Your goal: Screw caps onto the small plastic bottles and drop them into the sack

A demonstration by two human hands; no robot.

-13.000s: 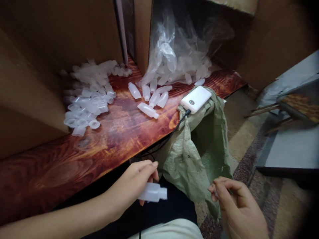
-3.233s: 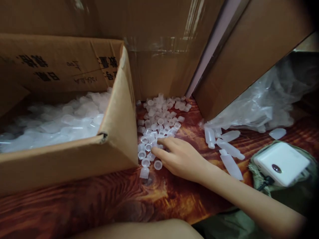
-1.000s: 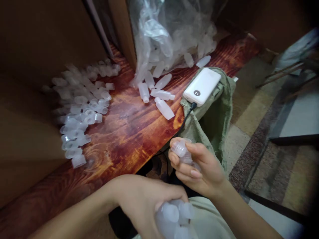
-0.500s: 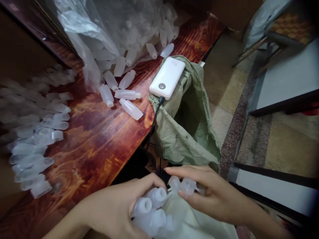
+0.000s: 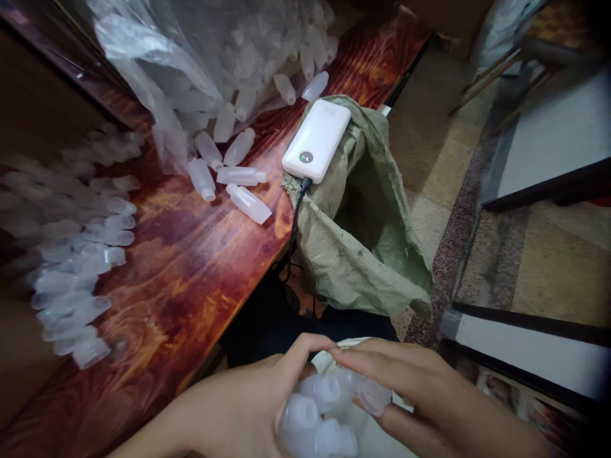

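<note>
One white power bank (image 5: 316,140), one green woven sack (image 5: 367,235), and four small bottles (image 5: 248,203) lying apart from the bag's heap.

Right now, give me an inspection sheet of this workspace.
Surface: reddish wooden table, glossy.
Job's things: small translucent bottles bunched in the left hand; one cap at the right hand.
Clutter: loose caps at left, blurred; bottles lying on the table; clear plastic bag of bottles.
Grippers: both hands closed around pieces.
Cables: black cable plugged into white power bank.
Surroundings: green sack at the table edge; tiled floor.
</note>
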